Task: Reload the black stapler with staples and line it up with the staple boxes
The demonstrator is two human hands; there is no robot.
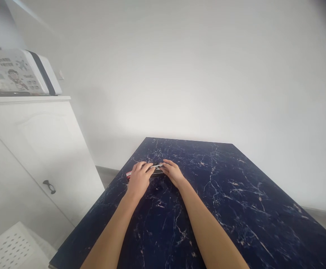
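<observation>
Head view: left hand [141, 176] and right hand [173, 173] curled, fingertips pinching slim pale strip [156, 166] over dark flat object [157, 173], eleven o'clock on table [208, 209]; uneven grip might let strip slip.

Between our left hand [140, 176] and right hand [173, 172] we have an item [156, 166], over the table [221, 194]. The wall [180, 74] stands beyond both hands; farther out to their left we find a cabinet [48, 145], with a case [17, 73] resting on top.
</observation>
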